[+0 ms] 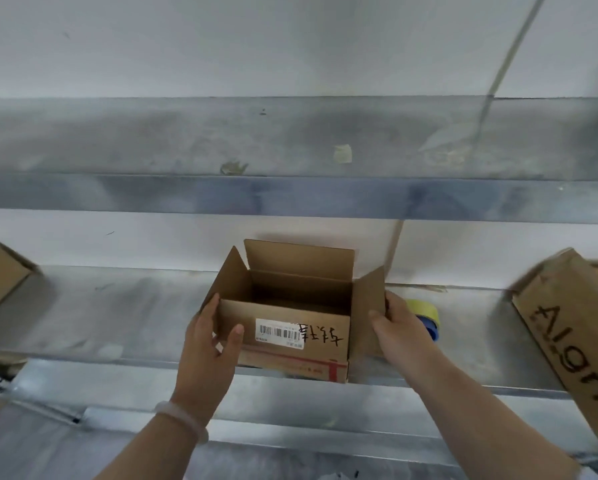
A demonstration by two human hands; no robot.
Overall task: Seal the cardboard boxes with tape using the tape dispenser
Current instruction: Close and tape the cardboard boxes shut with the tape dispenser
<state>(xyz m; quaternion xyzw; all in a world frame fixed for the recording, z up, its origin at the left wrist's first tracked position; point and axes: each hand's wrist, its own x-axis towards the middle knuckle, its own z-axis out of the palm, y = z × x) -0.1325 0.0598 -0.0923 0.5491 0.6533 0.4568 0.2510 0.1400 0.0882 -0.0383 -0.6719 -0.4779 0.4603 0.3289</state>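
Flap-closing step. Left hand (211,344) grips the near left corner of the open box (290,341), right hand (401,327) grasps its right flap, at the metal shelf's (117,313) front edge (tape dispenser (429,320) lies just behind). Next, probably: fold flaps flat.

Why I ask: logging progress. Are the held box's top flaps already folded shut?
No, the box has its top flaps open and its inside shows.
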